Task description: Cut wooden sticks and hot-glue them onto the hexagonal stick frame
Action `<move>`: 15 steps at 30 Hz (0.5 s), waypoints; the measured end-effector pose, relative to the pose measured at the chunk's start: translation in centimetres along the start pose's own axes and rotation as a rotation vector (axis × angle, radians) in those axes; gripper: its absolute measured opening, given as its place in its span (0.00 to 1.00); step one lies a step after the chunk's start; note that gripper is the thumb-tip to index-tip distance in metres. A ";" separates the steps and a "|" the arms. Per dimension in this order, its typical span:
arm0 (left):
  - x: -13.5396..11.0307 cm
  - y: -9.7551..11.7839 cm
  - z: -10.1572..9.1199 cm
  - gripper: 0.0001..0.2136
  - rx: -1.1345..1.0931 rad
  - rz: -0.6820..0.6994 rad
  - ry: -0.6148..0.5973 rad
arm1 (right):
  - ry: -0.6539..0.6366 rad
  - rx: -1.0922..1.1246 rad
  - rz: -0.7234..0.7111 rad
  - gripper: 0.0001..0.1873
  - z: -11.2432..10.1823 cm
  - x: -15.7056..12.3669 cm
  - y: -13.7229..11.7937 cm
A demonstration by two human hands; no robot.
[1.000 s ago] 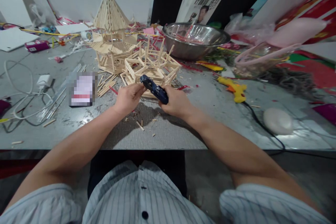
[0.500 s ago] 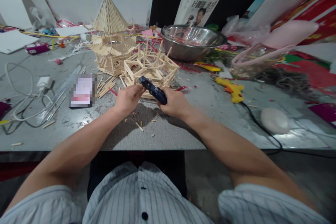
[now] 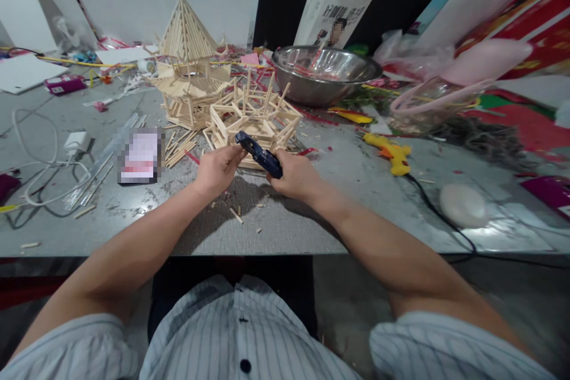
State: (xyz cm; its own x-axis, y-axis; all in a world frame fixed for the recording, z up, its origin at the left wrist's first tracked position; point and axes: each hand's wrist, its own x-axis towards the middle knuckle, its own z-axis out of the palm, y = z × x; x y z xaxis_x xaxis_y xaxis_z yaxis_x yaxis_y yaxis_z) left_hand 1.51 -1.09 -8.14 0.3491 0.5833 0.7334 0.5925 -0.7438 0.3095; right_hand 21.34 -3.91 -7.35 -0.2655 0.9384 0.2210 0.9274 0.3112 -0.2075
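Right hand grips dark blue cutters; left hand pinches at their tip; pose unchanged, trimming mid-step beside stick frame.

Both bare forearms reach forward and converge. The left hand is curled, its fingers pinched at the tips; the right hand is closed in a grip.

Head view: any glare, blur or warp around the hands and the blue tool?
Head view: left hand and right hand are sharp, as is the blue tool they hold; soft shadow beneath them on the grey table; mild glare in the steel bowl; edges bowed and smeared, wide-angle; two patches pixelated.
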 end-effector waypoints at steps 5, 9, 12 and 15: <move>0.1 0.1 -0.2 0.14 -0.031 0.049 0.024 | 0.066 0.090 -0.043 0.28 0.5 0.3 0.4; 0.3 0.2 -0.5 0.13 -0.114 0.068 -0.005 | 0.070 0.138 -0.047 0.32 0.5 0.3 0.6; 0.4 0.2 -0.6 0.13 -0.155 0.053 -0.031 | 0.079 0.144 -0.052 0.31 0.5 0.2 0.7; 0.4 0.2 -0.6 0.14 -0.143 0.009 -0.047 | 0.069 0.112 -0.035 0.26 0.5 0.1 0.6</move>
State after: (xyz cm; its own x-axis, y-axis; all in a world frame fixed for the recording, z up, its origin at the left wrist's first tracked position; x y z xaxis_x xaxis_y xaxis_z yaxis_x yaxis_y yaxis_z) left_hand 1.31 -1.23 -7.42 0.3894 0.5888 0.7083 0.4807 -0.7859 0.3890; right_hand 21.76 -3.56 -7.93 -0.2744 0.9155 0.2942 0.8818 0.3616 -0.3029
